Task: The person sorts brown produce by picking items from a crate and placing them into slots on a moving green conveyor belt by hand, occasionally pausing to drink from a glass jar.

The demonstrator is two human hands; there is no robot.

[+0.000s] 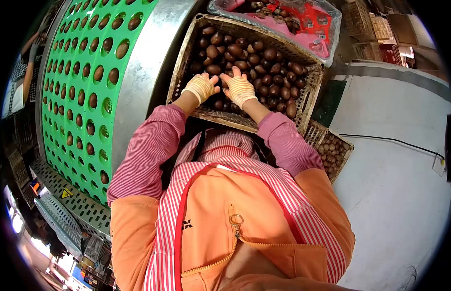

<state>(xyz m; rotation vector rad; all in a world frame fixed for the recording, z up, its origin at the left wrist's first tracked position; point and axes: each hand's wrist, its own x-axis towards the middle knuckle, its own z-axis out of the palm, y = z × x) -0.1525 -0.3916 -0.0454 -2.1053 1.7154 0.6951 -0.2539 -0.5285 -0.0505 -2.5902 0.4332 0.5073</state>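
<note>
A brown plastic crate [310, 104] in front of me holds many glossy, dark brown, egg-shaped items [264, 68]; I cannot tell their exact kind. Over its left near part is my left hand [201, 88], in a pale yellow striped glove with bare fingertips, fingers apart. Close beside it, my right hand [239, 89] wears a matching glove, its fingers spread just over the brown items. Nothing shows in either hand, though the undersides are hidden.
To the left curves a green pocketed conveyor [84, 63], many pockets holding similar brown items, edged by a metal panel [145, 63]. A plastic-lined container with red packets [315, 24] stands behind the crate. A smaller crate [334, 153] of paler items sits right. Another person's arm [29, 77] shows far left.
</note>
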